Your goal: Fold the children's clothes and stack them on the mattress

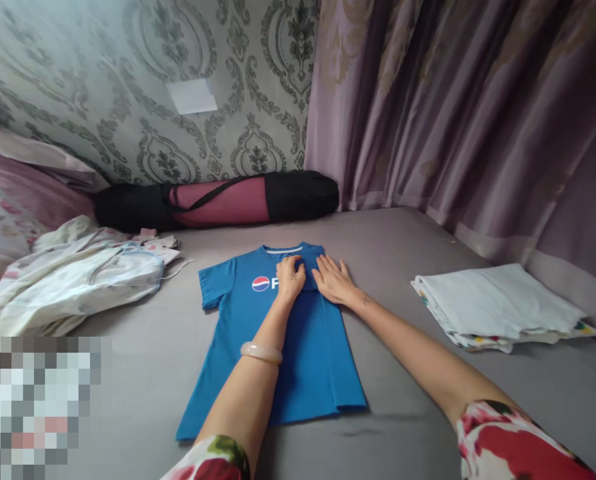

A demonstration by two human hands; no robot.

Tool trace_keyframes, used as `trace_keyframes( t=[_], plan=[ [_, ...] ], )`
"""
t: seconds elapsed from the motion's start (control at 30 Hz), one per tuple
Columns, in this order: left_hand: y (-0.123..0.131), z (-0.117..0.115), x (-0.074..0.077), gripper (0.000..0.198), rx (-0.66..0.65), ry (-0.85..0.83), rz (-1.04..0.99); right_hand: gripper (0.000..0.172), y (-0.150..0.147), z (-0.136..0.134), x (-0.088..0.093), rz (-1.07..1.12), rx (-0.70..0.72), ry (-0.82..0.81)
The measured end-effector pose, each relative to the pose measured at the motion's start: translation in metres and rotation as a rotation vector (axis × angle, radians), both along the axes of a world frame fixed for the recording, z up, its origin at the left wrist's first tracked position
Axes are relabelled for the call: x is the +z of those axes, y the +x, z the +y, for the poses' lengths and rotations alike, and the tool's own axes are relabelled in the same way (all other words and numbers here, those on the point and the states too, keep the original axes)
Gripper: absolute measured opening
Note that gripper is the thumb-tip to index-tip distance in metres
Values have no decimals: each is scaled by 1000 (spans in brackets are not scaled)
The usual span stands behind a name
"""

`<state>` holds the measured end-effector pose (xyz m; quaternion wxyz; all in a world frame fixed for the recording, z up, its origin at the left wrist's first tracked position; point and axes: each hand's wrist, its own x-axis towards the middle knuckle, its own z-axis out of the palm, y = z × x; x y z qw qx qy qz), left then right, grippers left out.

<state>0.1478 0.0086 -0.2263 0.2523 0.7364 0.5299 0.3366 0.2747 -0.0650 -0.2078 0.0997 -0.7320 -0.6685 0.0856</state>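
Note:
A blue T-shirt [308,353] with a round red, white and blue logo lies flat on the grey bed sheet [408,427], its right side folded inward. My left hand [291,277] rests on the chest of the shirt with its fingers curled, pinching the fabric near the logo. My right hand [332,279] lies flat on the folded part near the collar, fingers stretched out and together. A pale bangle [261,352] sits on my left wrist.
A stack of folded white cloths [498,308] lies to the right. A heap of crumpled pale laundry [73,277] sits to the left, with pink bedding behind it. A rolled mat in a black bag [218,200] lies along the patterned wall. Purple curtains [468,107] hang at the right.

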Motion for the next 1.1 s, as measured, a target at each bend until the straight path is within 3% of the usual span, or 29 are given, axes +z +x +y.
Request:
trace_keyframes(
  t=[0.27,0.43,0.53,0.7,0.93,1.1],
  plan=[
    [-6,10,-3,30,3,-37,7,57,13,50,-7,7,-79,30],
    [-6,10,-2,57,19,-61,-84,52,19,50,-5,30,-81,127],
    [-5,12,-2,50,-14,-65,-102,45,20,45,-3,22,-67,223],
    [-4,13,-3,36,-76,32,-176,44,13,43,-9,-13,-45,224],
    [-2,8,-6,69,-189,153,-351,47,11,48,-18,2,-122,225],
    [-3,2,2,67,-357,165,-264,46,23,54,-20,124,-111,188]
  ],
)
